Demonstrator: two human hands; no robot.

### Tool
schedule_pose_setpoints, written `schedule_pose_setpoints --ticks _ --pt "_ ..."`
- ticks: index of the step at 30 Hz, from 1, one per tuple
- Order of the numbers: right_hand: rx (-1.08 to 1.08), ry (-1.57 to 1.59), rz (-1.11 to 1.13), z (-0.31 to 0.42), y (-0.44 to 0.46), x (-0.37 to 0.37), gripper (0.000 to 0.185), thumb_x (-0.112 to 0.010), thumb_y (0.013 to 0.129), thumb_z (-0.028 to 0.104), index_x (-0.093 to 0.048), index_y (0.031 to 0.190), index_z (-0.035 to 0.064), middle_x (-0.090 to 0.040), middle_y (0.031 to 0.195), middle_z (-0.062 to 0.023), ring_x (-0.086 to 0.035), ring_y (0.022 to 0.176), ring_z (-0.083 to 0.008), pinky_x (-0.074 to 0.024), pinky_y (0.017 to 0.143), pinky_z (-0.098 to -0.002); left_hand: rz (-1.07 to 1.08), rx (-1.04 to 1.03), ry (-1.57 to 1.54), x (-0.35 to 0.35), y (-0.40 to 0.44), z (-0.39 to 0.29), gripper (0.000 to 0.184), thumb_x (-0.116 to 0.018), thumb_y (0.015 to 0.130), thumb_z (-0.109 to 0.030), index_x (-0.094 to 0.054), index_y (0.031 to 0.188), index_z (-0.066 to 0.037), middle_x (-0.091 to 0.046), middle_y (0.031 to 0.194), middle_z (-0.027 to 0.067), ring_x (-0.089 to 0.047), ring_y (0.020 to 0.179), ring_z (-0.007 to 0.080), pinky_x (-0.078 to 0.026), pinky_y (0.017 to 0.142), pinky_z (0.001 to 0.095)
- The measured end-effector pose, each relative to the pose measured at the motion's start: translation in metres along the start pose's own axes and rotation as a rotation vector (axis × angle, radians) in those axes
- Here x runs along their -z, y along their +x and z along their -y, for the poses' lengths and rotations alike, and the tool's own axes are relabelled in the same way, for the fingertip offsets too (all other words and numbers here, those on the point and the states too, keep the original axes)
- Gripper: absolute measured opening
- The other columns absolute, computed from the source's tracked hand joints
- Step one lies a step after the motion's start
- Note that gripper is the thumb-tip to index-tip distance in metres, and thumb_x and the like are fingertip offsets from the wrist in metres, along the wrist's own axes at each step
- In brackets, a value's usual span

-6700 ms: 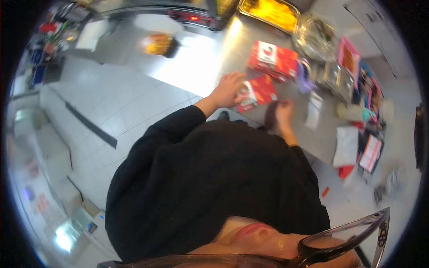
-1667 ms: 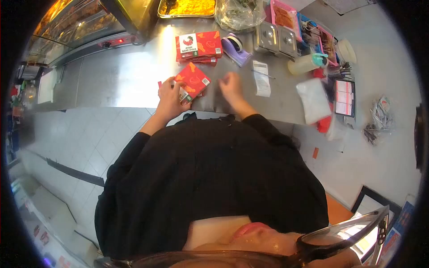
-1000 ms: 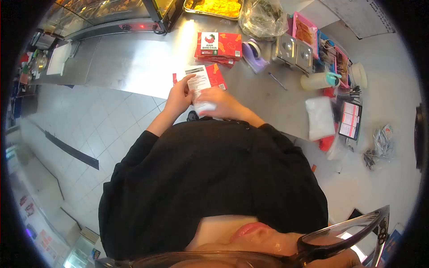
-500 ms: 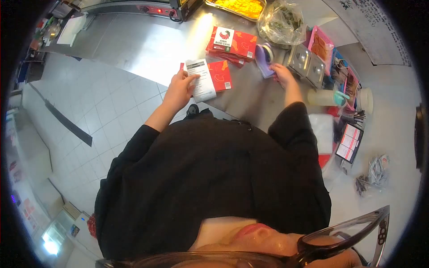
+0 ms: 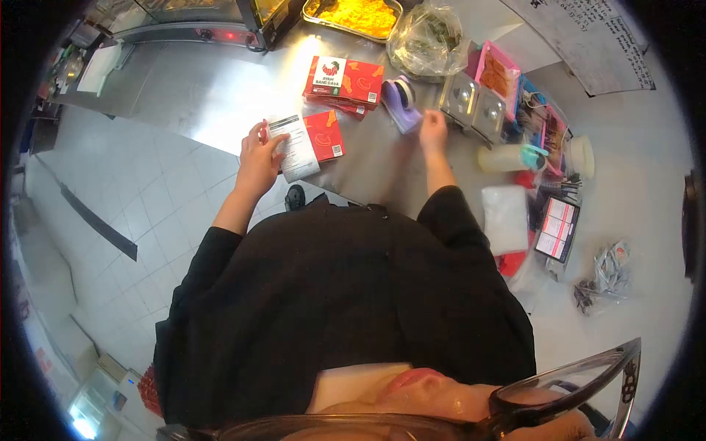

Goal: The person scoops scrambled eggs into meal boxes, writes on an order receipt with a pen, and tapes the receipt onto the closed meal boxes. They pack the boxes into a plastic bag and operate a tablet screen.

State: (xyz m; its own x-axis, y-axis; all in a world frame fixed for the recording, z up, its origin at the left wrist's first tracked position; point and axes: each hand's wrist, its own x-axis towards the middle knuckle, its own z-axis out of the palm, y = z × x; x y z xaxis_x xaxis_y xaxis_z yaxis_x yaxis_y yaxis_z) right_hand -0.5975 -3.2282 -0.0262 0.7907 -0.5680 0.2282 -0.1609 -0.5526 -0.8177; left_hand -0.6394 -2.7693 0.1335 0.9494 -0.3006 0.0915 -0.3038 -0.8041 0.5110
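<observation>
At the near edge of the steel surface (image 5: 184,92), we had our left hand (image 5: 259,163) at the left side of a red printed food box (image 5: 329,134). A long printed receipt (image 5: 297,156) lay slantwise over the left part of that box, its lower end reaching past the box's near edge. Our left thumb pressed on the receipt from above while the other fingers bent around the far left side, so that we had paper and box pinched together. The box extended to the right of this hand, its orange drawings and code square uncovered; whether its underside lay flat on the surface we could not tell.

Our right hand (image 5: 434,134) was well apart from the box, farther to the right, above the surface. We had its fingers curled in, but the fingertips were too blurred to tell whether they gripped anything. Just beside them, to the left and slightly beyond, stood a purple tape dispenser (image 5: 399,107).

Beyond the receipt and box, we had a stack of matching red boxes (image 5: 362,79), the top one showing a white label with a rooster logo. To the right of our right hand lay a bottle with a turquoise cap (image 5: 501,159); beyond the hand sat lidded steel containers (image 5: 463,94). Farther back we had a metal tray of yellow food (image 5: 307,15) and a clear plastic bag (image 5: 428,45) with something leafy inside.
</observation>
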Motion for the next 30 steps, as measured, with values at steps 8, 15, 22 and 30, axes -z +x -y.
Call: schedule_pose_setpoints --ticks 8,15,22,30 --pt "-0.404 0.510 0.689 0.074 0.019 0.050 0.017 -0.066 0.086 0.008 -0.049 0.089 0.0089 -0.059 0.082 -0.0042 -0.059 0.077 -0.0168 -0.0483 0.072 -0.0299 0.025 0.017 -0.004 -0.001 -0.001 0.003 0.049 -0.071 0.076 -0.003 -0.063 0.121 -0.020 -0.033 0.147 0.0152 -0.043 0.124 0.0363 -0.039 0.104 0.0467" --pt "-0.517 0.650 0.372 0.029 -0.034 0.036 0.014 -0.057 0.086 -0.005 -0.049 0.091 0.0055 -0.061 0.090 -0.0103 -0.064 0.087 -0.0241 -0.0536 0.078 -0.0343 0.029 -0.037 -0.047 0.000 0.002 0.009 0.047 -0.074 0.075 -0.008 -0.064 0.119 -0.021 -0.040 0.143 0.0132 -0.045 0.125 0.0346 -0.041 0.102 0.0451" --pt "-0.545 0.280 0.644 0.105 -0.064 0.063 0.018 -0.061 0.086 0.007 -0.045 0.082 0.0118 -0.055 0.077 -0.0010 -0.057 0.069 -0.0118 -0.0437 0.053 -0.0248 0.062 -0.108 -0.041 0.000 0.006 0.025 0.049 -0.073 0.078 -0.016 -0.059 0.126 -0.021 -0.046 0.142 0.0044 -0.042 0.129 0.0293 -0.035 0.103 0.0479" --pt "0.179 0.178 1.215 0.254 -0.112 -0.068 0.016 -0.065 0.087 0.013 -0.051 0.089 0.0056 -0.058 0.077 -0.0021 -0.058 0.068 -0.0172 -0.0473 0.061 -0.0333 0.083 -0.212 -0.046 0.003 0.001 0.041 0.056 -0.071 0.079 -0.033 -0.054 0.132 -0.022 -0.047 0.143 -0.0025 -0.035 0.136 0.0261 -0.027 0.104 0.0540"
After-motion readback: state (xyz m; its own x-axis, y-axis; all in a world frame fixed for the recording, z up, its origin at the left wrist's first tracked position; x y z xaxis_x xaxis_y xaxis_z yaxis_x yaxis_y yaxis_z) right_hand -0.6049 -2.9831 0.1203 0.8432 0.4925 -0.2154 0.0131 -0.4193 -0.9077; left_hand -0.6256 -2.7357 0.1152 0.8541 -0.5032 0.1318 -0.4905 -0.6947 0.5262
